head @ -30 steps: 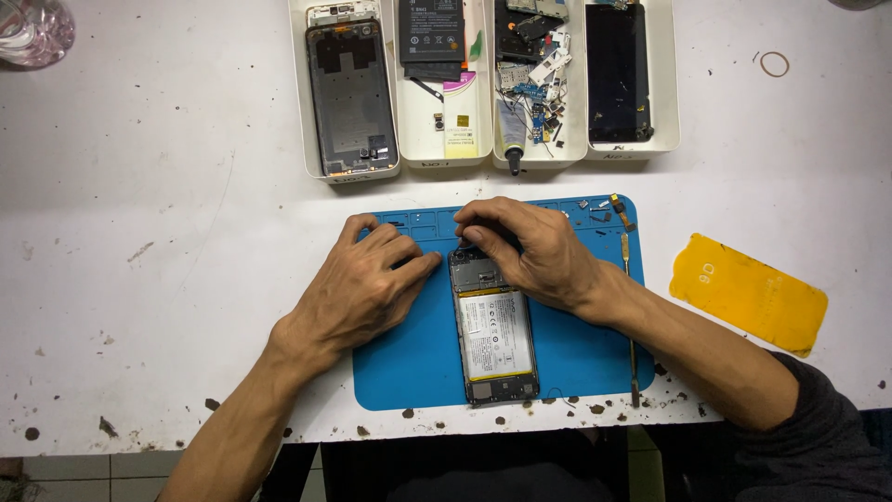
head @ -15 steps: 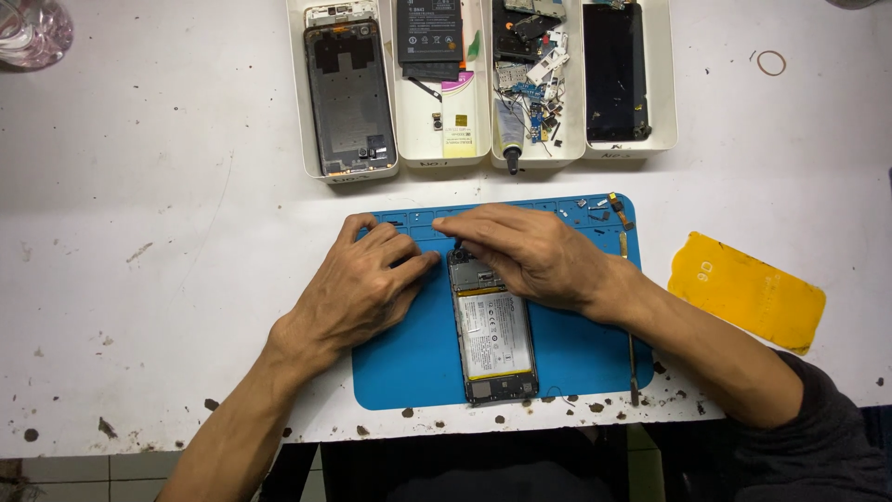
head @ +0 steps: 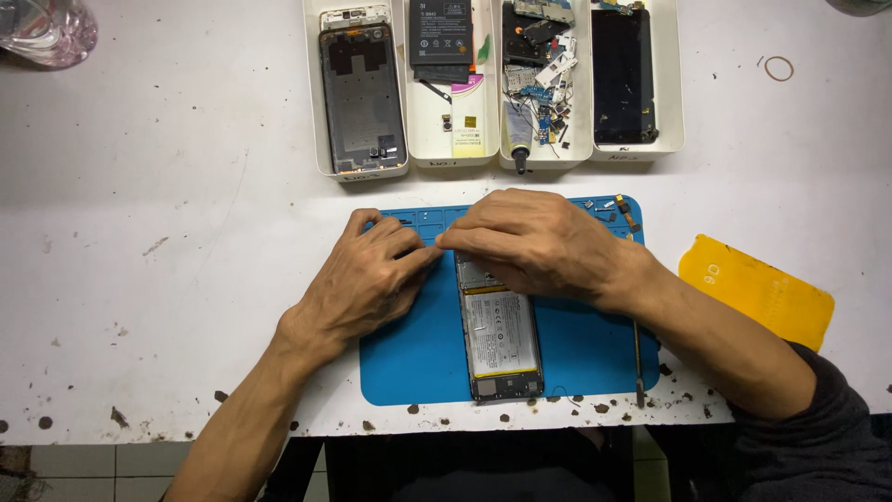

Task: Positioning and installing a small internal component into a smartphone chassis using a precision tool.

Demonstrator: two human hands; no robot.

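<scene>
An opened phone (head: 502,339) with its battery showing lies lengthwise on a blue work mat (head: 409,363). My right hand (head: 544,244) covers the phone's top end, fingers stretched left. My left hand (head: 372,279) rests on the mat just left of the phone, fingers curled. The fingertips of both hands meet at the phone's upper left corner. Whatever lies between the fingertips is hidden.
Several white trays (head: 321,139) stand at the back, holding a phone back cover (head: 362,93), a black battery (head: 439,33), loose small parts (head: 541,79) and a dark screen (head: 623,74). A yellow card (head: 757,288) lies right of the mat, a thin tool (head: 637,349) on its right edge.
My right hand has slid left across the phone's top end until its fingertips meet those of my left hand. The phone has not moved.
</scene>
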